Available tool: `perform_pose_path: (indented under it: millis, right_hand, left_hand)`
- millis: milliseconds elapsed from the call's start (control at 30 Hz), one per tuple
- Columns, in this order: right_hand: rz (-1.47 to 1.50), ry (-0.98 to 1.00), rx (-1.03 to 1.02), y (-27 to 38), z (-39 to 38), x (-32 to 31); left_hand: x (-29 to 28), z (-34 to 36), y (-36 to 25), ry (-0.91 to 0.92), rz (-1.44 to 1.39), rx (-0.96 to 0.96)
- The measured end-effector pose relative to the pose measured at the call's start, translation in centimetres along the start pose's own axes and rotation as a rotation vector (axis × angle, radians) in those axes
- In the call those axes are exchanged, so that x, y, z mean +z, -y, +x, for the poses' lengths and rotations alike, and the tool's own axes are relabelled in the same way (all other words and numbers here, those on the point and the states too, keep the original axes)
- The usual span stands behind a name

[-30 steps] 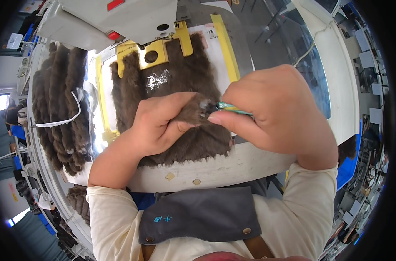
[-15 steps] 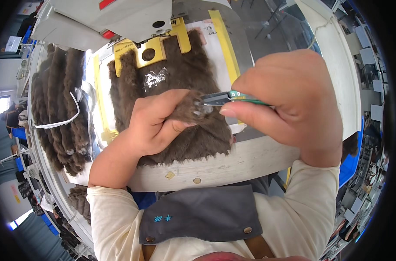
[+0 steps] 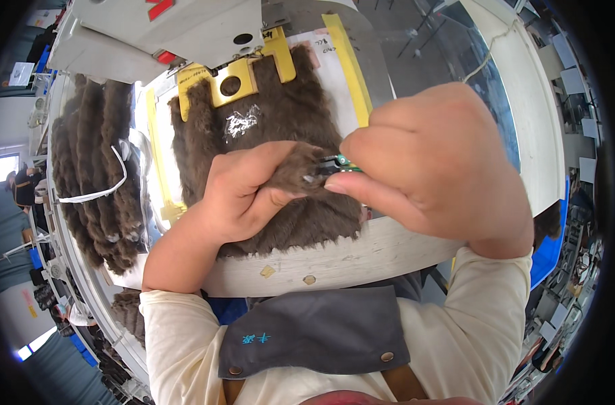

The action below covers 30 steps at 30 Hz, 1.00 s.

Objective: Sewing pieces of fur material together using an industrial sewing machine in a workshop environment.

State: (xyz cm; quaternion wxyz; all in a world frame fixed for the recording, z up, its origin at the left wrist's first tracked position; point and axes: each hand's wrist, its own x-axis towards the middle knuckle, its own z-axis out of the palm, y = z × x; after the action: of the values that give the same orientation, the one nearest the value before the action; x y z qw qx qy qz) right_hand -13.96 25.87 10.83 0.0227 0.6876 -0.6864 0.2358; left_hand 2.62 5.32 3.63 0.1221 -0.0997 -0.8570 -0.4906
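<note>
My left hand is closed in a pinch on a tuft of brown fur, raised over the larger brown fur piece. Whether tuft and piece are joined I cannot tell. Green-handled thread snips are gripped between the thumb and fingers of my right hand. Their dark blades point left into the tuft, with the tips partly hidden by fur; small pale bits show beside them. The larger fur lies under a yellow template plate with a round hole, and a shiny clear film patch sits on it.
A white sewing machine head stands over the plate at the back left. Fur strips tied with a white band lie at the left. Yellow tape runs along the right side. A blue bin is beyond the table's right end.
My right hand has moved left, carrying the snips' blades deeper into the fur tuft. The left hand keeps its pinch, nearly in place. The whole view has shifted slightly.
</note>
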Motion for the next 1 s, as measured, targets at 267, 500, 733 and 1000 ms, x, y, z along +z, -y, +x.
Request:
perform_pose_path:
  millis: [267, 500, 733, 1000]
  right_hand:
    - [-0.021, -0.066, -0.04, -0.7, -0.8, -3.3]
    - [-0.091, 0.038, -0.102, -0.2, -0.2, -0.8]
    - [-0.111, 0.052, -0.072, -0.2, -0.5, -1.6]
    - [-0.062, -0.039, -0.085, -0.4, -1.1, -2.1]
  left_hand:
    - [-0.1, 0.3, -0.2, -0.007, -0.004, 0.017]
    - [0.0, 0.1, -0.4, 0.021, -0.022, 0.009]
    - [0.2, 0.4, -0.4, 0.016, -0.005, 0.02]
    - [0.1, 0.2, -0.3, 0.026, -0.012, 0.003]
